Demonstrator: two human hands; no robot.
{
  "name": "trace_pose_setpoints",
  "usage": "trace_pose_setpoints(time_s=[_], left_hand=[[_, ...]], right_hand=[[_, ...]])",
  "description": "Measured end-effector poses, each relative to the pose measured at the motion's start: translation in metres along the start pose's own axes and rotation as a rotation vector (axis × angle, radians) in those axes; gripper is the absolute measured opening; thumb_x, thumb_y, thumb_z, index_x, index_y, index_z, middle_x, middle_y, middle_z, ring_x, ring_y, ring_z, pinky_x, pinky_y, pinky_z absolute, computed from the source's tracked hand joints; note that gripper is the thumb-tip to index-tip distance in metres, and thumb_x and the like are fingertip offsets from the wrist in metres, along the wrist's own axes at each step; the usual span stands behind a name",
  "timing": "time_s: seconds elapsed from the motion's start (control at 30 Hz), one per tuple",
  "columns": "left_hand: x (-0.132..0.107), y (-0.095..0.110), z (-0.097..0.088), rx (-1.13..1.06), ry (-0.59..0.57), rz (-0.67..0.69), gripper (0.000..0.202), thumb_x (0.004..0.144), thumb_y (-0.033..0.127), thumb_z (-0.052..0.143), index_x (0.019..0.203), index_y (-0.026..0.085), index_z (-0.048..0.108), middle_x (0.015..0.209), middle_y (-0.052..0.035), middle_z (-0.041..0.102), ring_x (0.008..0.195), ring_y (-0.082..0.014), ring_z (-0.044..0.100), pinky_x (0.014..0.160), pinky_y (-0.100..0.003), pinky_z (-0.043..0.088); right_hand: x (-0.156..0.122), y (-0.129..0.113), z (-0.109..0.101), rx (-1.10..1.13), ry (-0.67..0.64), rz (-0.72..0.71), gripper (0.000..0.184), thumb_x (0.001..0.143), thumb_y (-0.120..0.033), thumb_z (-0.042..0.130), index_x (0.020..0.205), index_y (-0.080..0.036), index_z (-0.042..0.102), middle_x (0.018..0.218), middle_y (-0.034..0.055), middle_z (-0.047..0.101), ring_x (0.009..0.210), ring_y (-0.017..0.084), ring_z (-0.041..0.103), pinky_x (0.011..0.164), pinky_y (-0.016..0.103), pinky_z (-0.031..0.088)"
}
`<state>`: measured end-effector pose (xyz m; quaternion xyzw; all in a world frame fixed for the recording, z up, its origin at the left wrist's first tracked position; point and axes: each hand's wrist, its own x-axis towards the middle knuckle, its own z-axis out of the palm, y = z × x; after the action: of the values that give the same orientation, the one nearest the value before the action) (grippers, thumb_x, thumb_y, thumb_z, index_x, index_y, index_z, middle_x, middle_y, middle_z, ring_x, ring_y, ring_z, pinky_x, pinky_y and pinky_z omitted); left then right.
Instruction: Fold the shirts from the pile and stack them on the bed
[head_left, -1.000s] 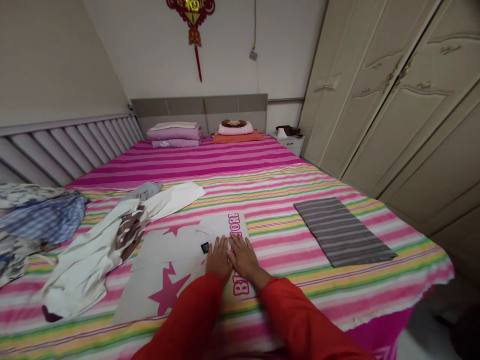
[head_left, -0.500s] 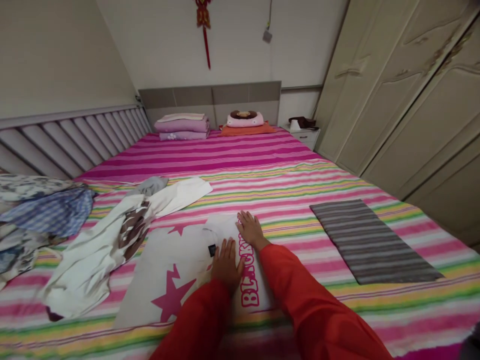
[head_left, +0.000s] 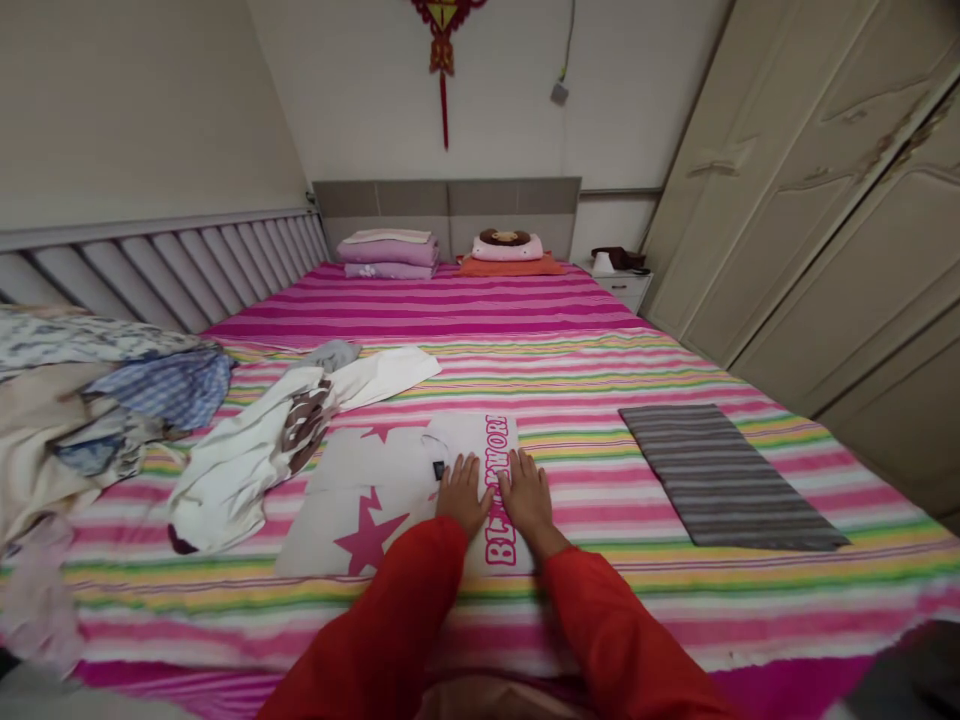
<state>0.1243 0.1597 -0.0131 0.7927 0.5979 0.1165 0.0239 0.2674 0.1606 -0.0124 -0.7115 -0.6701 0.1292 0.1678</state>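
The white star-print shirt [head_left: 375, 490] lies flat on the striped bedsheet [head_left: 600, 370], directly beneath both hands. Its folded right part, bearing pink lettering, runs lengthwise straight away from the person, and the star-printed part spreads off to the left of the hands. The left hand [head_left: 463, 492] and right hand [head_left: 527, 495] rest side by side on the lettered strip, palms down, fingers spread flat and gripping nothing, the left nearer the small dark label [head_left: 439, 469]. Beyond the left hand, further left, sits a crumpled white and brown garment [head_left: 255, 450]. Well to the right of the right hand lies a folded grey striped cloth [head_left: 724, 475].
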Motion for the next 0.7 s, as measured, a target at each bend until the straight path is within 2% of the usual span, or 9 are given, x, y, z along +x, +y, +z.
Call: trace_pose_setpoints(time_s=[0.13,0.27,0.37,0.43,0.53,0.6,0.67,0.7], left_hand=[[-0.011,0.004,-0.005,-0.006,-0.011,-0.053,0.061,0.095,0.045,0.032,0.148,0.016,0.038,0.156,-0.0071,0.036,0.146,-0.0255,0.026,0.118,-0.047,0.026],[-0.047,-0.008,0.006,0.043,0.035,-0.017,0.062,0.095,0.047,0.034,0.148,0.016,0.039,0.156,-0.0071,0.036,0.146,-0.0253,0.027,0.118,-0.045,0.027],[-0.089,-0.028,0.016,0.051,0.051,0.024,0.063,0.092,0.048,0.040,0.147,0.016,0.039,0.156,-0.0088,0.036,0.145,-0.0264,0.028,0.117,-0.046,0.028],[-0.113,-0.046,0.016,-0.005,0.018,0.050,0.061,0.091,0.046,0.044,0.145,0.018,0.043,0.154,-0.0091,0.040,0.143,-0.0266,0.032,0.117,-0.047,0.029],[-0.129,-0.080,-0.007,-0.166,-0.014,0.024,0.050,0.091,0.041,0.042,0.136,0.024,0.054,0.144,-0.0062,0.053,0.135,-0.0228,0.046,0.115,-0.045,0.033],[-0.122,-0.110,-0.035,-0.253,0.064,-0.211,0.047,0.093,0.038,0.036,0.133,0.025,0.056,0.141,-0.0040,0.057,0.131,-0.0189,0.050,0.113,-0.038,0.036],[-0.106,-0.144,-0.064,-0.269,0.165,-0.636,0.050,0.095,0.041,0.031,0.137,0.022,0.051,0.145,-0.0036,0.053,0.133,-0.0165,0.048,0.110,-0.031,0.039],[-0.096,-0.161,-0.077,-0.259,0.174,-0.760,0.054,0.096,0.043,0.029,0.139,0.017,0.047,0.146,-0.0080,0.051,0.133,-0.0188,0.047,0.108,-0.033,0.041]], right_hand=[[-0.030,0.015,0.003,0.068,0.064,-0.032,0.068,0.095,-0.052,0.032,0.151,-0.013,0.032,0.155,0.0124,0.035,0.145,0.025,0.027,0.117,0.045,0.018],[-0.033,0.029,0.002,0.196,0.094,-0.023,0.072,0.089,-0.054,0.045,0.148,-0.013,0.038,0.149,0.0139,0.045,0.139,0.028,0.038,0.114,0.046,0.028],[-0.026,0.038,0.006,0.343,0.139,-0.006,0.073,0.083,-0.056,0.052,0.144,-0.017,0.045,0.141,0.0136,0.055,0.129,0.029,0.051,0.107,0.045,0.038],[-0.023,0.043,0.010,0.442,0.165,0.008,0.073,0.081,-0.057,0.053,0.142,-0.016,0.048,0.134,0.0139,0.061,0.119,0.028,0.058,0.101,0.044,0.044],[-0.023,0.043,0.013,0.498,0.229,0.010,0.070,0.082,-0.057,0.050,0.137,-0.014,0.053,0.127,0.0145,0.065,0.111,0.028,0.063,0.096,0.043,0.047],[-0.027,0.040,0.012,0.461,0.275,-0.007,0.067,0.082,-0.057,0.050,0.133,-0.015,0.057,0.124,0.0145,0.067,0.111,0.028,0.062,0.097,0.044,0.046],[-0.030,0.036,0.009,0.410,0.296,-0.020,0.066,0.082,-0.057,0.049,0.131,-0.015,0.059,0.121,0.0145,0.068,0.109,0.029,0.062,0.097,0.045,0.046],[-0.032,0.034,0.008,0.390,0.298,-0.023,0.065,0.082,-0.057,0.048,0.130,-0.014,0.059,0.120,0.0145,0.068,0.108,0.029,0.062,0.097,0.045,0.046]])
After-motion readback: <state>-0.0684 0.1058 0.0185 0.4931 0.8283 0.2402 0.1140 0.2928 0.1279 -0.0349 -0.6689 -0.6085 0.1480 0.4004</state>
